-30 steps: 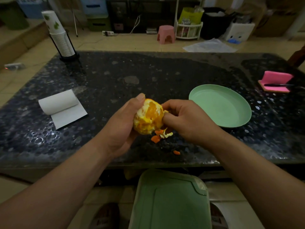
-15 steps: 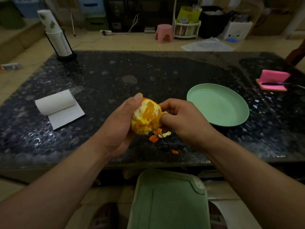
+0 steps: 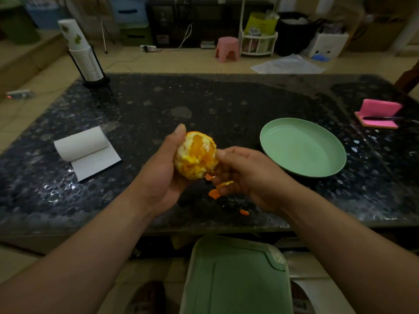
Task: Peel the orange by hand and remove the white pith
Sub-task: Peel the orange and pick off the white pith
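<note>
1. Holding the orange [image 3: 196, 155] in our left hand [image 3: 158, 177], we have it raised just above the near part of the dark table [image 3: 226, 105]. Our thumb stands up against its top-left side, and the palm cups it from below. The other fingers are hidden behind it.
2. The side facing us is mostly bare of rind. We see orange flesh patched with white pith, and a yellowish remnant low on the left.
3. Our right hand [image 3: 247, 175] sits just beside the fruit, its thumb touching the right flank. Its fingers are curled and seem to pinch a strip of peel [image 3: 224, 184] below the fruit.
4. Small peel scraps [image 3: 213, 193] lie on the table under our hands, and a green plate [image 3: 303, 150] sits off to the right.
5. We judge that peeling is nearly over and the pith step is beginning.
6. Next, we think, the strip must be let go. Then the orange needs turning in the left hand, since we cannot see its far side. The pith calls for light picking with the fingertips, so the segments do not tear.
</note>
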Demonstrator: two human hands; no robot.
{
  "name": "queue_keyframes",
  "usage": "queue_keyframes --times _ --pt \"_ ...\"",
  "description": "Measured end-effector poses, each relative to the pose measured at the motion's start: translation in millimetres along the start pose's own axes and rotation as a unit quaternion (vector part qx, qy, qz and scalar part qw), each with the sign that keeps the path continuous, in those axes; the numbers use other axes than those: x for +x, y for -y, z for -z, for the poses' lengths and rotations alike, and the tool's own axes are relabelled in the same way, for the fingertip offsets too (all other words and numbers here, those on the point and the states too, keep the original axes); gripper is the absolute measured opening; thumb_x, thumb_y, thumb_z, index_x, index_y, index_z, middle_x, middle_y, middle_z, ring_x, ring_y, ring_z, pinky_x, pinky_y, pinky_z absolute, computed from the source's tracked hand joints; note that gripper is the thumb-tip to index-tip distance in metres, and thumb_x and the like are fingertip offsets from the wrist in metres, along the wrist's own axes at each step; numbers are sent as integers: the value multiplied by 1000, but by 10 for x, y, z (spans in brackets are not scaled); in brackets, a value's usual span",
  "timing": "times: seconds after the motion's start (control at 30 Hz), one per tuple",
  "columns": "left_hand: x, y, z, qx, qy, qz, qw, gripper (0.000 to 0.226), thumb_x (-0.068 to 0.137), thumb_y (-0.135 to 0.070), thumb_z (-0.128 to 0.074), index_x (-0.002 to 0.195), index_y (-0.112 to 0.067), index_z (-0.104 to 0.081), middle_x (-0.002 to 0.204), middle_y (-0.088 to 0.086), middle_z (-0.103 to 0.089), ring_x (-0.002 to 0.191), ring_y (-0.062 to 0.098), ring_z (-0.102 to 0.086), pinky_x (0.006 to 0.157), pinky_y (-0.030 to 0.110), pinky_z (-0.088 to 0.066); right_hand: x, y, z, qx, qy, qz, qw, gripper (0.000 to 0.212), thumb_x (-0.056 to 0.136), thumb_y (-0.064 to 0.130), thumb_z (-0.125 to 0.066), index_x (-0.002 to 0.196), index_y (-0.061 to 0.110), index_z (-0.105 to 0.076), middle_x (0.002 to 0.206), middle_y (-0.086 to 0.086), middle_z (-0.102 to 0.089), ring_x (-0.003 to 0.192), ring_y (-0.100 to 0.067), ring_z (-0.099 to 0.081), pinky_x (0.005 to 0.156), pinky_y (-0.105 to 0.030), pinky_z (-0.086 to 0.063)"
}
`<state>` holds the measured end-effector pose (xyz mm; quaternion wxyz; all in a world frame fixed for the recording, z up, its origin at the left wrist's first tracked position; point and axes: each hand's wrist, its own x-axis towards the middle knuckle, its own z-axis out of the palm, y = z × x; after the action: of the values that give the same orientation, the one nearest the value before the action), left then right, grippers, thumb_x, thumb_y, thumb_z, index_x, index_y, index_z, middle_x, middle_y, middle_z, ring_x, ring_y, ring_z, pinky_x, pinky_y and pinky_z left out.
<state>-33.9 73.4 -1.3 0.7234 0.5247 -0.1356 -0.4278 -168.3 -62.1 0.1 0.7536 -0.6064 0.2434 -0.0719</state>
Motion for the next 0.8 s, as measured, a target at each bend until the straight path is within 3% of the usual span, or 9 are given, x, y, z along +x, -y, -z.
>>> queue_keyframes --times 0.1,0.2,0.37,0.5,0.6,0.8 --pt "2 -6 -13 15 -8 -20 1000 79 90 -61 -60 142 0 -59 131 18 -71 115 27 -68 103 42 -54 -36 6 -31 26 19 -20 999 17 107 18 -60 116 6 -69 95 -17 -73 88 -29 -72 87 -52 -60" --pt "-3 4 -15 41 -10 -33 999 74 93 -59 -63 142 -4 -57 128 19 -70 114 28 -67 99 45 -53 -38 8 -36 1 -2 -9 1000 15 102 9 -63 115 3 -67 96 -22 -77 89 -34 -75 90 -53 -61" --pt "-19 40 -55 62 -2 -43 997 80 92 -61 -64 142 0 -55 120 18 -70 108 27 -67 88 38 -58 -50 -41 -35 -90 -39 39 994 11 97 1 -63 107 -1 -66 90 -26 -78 89 -42 -77 81 -50 -64" --pt "-47 55 -92 37 -5 -29 999 83 90 -59 -61 144 3 -53 135 28 -64 113 27 -67 93 37 -59 -32 -56 -42 -90 -56 56 993 7 96 -1 -62 99 4 -67 80 -21 -76 78 -40 -76 74 -49 -66" --pt "-54 58 -99 22 -10 -13 1000 73 94 -58 -59 142 -2 -59 135 24 -67 114 26 -70 94 37 -59 -10 -62 -49 -110 -64 65 990 10 95 -3 -61 95 5 -66 80 -25 -75 69 -34 -73 58 -33 -58" --pt "-59 35 -86 -29 -4 21 999 57 99 -57 -54 122 -8 -72 127 19 -73 117 30 -69 109 47 -52 -16 -32 -41 -128 -50 88 987 5 95 -2 -66 98 3 -65 90 -32 -73 70 -27 -69 58 -29 -56"
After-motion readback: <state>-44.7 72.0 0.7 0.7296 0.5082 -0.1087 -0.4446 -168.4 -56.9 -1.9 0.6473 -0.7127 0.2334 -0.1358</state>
